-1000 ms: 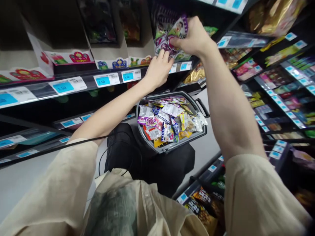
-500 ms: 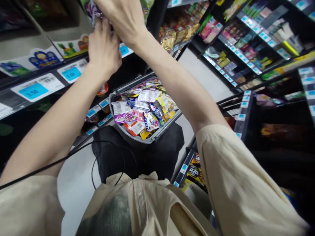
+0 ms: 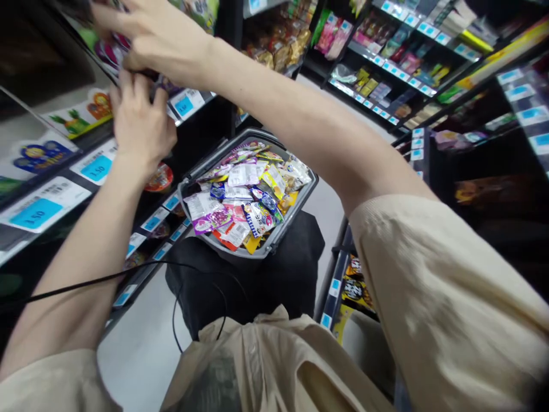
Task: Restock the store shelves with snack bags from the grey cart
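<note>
Both my hands are raised to the upper left shelf. My right hand (image 3: 158, 37) lies over purple-and-green snack packets (image 3: 112, 50) hanging there, its fingers stretched out across them. Just below, my left hand (image 3: 139, 126) has its fingers curled up against the packets' lower edge, pinching them. A grey shopping basket (image 3: 295, 209) full of several colourful snack packets rests in front of my black-trousered legs, under my right forearm.
Shelf edges with blue price tags (image 3: 36, 212) run along the left. More stocked shelves (image 3: 394, 63) line the aisle's right side and far end. A black cable (image 3: 128, 274) hangs across my left arm. Pale floor (image 3: 137, 355) shows below.
The view has swung right and down, so my hands and the packets now sit at the upper left. My right hand's fingers have spread flatter over the packets.
</note>
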The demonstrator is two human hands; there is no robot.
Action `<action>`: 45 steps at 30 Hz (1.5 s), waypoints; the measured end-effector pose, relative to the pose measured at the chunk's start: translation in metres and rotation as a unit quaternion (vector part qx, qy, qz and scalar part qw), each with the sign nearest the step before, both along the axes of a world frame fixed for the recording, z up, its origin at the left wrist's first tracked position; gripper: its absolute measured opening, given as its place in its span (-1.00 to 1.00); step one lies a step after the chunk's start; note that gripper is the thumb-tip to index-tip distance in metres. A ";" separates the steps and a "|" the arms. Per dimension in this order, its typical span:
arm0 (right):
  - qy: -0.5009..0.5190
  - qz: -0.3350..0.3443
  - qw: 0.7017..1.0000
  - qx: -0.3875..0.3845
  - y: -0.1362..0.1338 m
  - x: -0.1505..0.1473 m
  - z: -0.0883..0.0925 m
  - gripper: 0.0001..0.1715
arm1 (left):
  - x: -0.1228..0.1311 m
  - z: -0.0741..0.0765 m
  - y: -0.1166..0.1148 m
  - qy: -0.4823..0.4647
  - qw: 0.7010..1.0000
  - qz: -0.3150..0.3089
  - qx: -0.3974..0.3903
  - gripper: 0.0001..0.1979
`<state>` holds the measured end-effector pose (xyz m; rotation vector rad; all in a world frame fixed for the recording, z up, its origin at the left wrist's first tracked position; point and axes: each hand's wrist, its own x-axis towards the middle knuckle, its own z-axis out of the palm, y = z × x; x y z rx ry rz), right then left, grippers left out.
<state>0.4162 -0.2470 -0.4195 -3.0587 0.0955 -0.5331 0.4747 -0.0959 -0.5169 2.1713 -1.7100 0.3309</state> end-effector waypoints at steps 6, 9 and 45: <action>0.104 0.147 0.933 -0.313 0.018 -0.024 0.008 -0.56 | 0.003 -0.011 -0.002 -0.096 0.995 -0.001 -0.040 -0.57; 0.110 0.126 0.924 -0.343 0.015 -0.019 0.006 -0.59 | 0.006 -0.012 -0.001 -0.158 0.987 0.003 -0.038 -0.59; -0.168 -0.072 0.978 -0.099 0.023 -0.019 -0.013 -0.31 | 0.000 -0.004 0.007 -0.184 0.981 0.035 -0.055 -0.70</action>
